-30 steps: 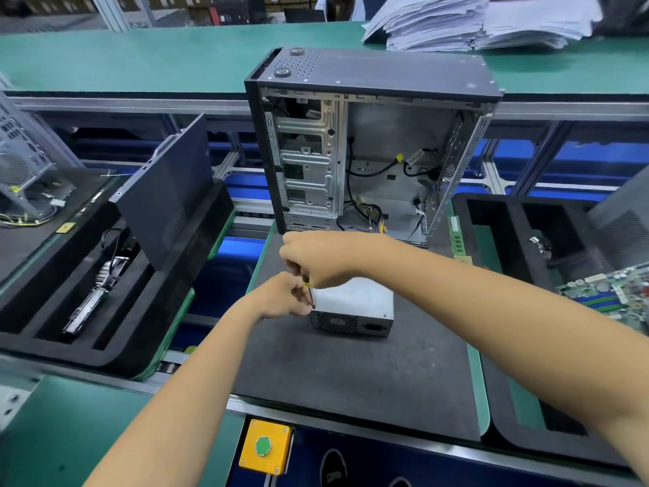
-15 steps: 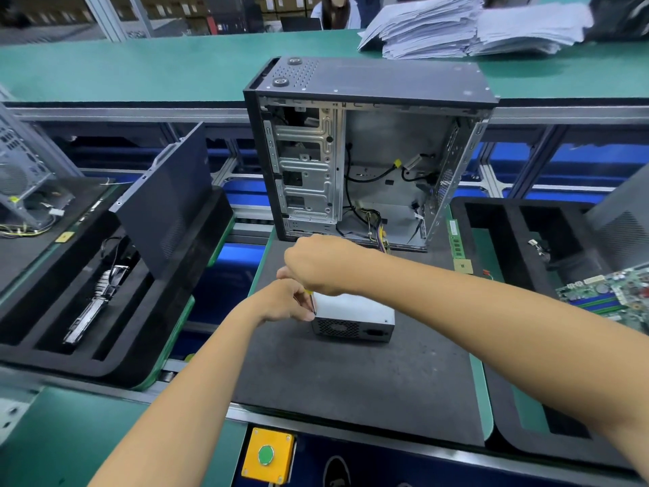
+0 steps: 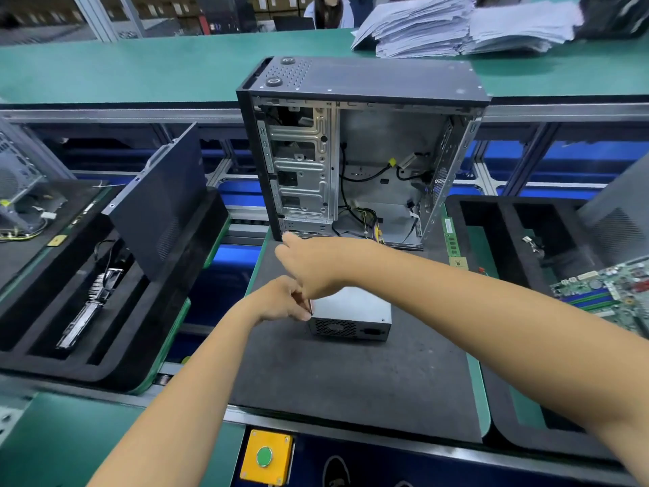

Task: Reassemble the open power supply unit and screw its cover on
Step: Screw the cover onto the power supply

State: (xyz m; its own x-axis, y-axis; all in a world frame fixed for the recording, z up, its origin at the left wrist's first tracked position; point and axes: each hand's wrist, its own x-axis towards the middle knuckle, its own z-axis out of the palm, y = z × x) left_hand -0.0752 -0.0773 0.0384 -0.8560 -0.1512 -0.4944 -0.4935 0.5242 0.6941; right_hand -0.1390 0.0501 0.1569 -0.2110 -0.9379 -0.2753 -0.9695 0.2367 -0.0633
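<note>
- The power supply unit [image 3: 351, 316] lay on the dark mat [image 3: 351, 374], nearer its far edge than its near one, just in front of the open computer case [image 3: 351, 152] that stood upright at the mat's far edge.
- Its vented near face and part of the pale top showed; its left end and far side were covered by the two hands.
- The right hand [image 3: 312, 265] reached across from the right, knuckles up, fingers curled downward over the unit's left end. A thin dark shaft [image 3: 310, 306], seemingly a screwdriver, came down from under it to the unit's top left corner; the handle was hidden inside the hand.
- The left hand [image 3: 281, 300] sat just beside the unit's left end, fingers bunched together near the shaft; whether they pinched the shaft, a screw or nothing could not be made out.
- No screw was visible at the tip; that spot was too small and blurred.
- Left of the mat, a black foam tray [image 3: 52, 311] carried a leaning dark side panel [image 3: 161, 195].
- On the right, another foam tray [image 3: 491, 223] held a green circuit board [image 3: 611, 293], cut off by the frame edge.
- A yellow button box [image 3: 266, 458] sat below the mat's near edge.
</note>
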